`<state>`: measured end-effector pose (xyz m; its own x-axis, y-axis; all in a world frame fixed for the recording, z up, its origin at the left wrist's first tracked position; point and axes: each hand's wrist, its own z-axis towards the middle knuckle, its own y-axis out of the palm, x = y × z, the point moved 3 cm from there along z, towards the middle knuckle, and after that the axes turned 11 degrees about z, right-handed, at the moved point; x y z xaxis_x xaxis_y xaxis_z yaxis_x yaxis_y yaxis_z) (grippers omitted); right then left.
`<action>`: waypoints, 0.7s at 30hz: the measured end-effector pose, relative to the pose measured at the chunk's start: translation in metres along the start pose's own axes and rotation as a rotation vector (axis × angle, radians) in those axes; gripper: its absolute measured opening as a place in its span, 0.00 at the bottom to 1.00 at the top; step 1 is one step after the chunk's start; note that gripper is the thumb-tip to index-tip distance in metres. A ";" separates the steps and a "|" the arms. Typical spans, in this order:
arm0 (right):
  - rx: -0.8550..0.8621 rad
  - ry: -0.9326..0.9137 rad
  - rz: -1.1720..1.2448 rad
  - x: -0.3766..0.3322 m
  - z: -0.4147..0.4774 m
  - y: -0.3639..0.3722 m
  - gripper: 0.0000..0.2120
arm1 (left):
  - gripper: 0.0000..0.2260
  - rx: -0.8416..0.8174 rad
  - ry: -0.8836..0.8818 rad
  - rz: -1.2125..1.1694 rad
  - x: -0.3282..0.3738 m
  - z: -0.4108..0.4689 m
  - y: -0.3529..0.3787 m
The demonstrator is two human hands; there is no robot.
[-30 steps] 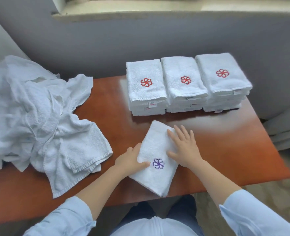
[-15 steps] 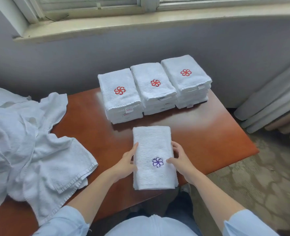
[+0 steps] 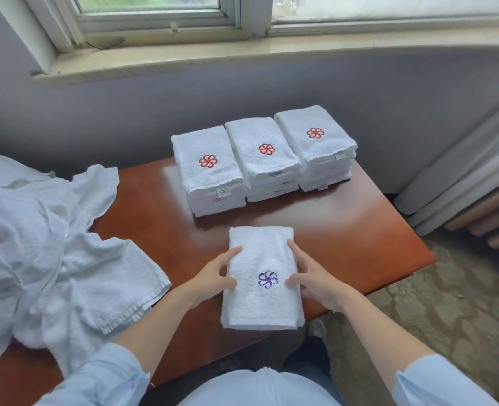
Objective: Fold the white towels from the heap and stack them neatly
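Observation:
A folded white towel (image 3: 260, 253) with a purple flower emblem lies near the table's front edge, its near end over the edge. My left hand (image 3: 217, 273) grips its left side and my right hand (image 3: 309, 276) grips its right side, thumbs on top. Behind it stand three stacks of folded white towels with red flower emblems: a left stack (image 3: 208, 171), a middle stack (image 3: 264, 159) and a right stack (image 3: 315, 145). A heap of unfolded white towels (image 3: 46, 244) covers the table's left part.
The brown wooden table (image 3: 359, 238) ends at a grey wall below a window sill (image 3: 242, 57). Rolled materials (image 3: 471, 194) lean on the floor at the right. Patterned carpet (image 3: 447, 312) lies beside the table.
The towel was turned from slanted to straight, then both hands moved to its two sides and took hold. The camera view tilted up, showing the window.

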<state>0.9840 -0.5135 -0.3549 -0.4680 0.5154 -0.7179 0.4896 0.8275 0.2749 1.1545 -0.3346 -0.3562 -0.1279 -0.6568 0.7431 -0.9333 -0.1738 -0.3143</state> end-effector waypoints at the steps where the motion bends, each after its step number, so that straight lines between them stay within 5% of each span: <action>1: -0.018 -0.018 -0.008 -0.005 -0.001 0.002 0.47 | 0.36 0.020 0.023 -0.010 0.002 -0.002 -0.003; 12: -0.084 -0.346 -0.094 -0.106 -0.013 0.036 0.48 | 0.34 0.197 0.326 -0.051 0.068 -0.036 -0.073; 21: -0.145 -0.439 -0.260 -0.206 0.024 0.066 0.47 | 0.34 0.371 0.326 0.045 0.110 -0.033 -0.148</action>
<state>1.1299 -0.5705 -0.2040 -0.1931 0.1730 -0.9658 0.2775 0.9538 0.1154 1.2676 -0.3567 -0.2087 -0.3186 -0.4162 0.8516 -0.7496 -0.4393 -0.4951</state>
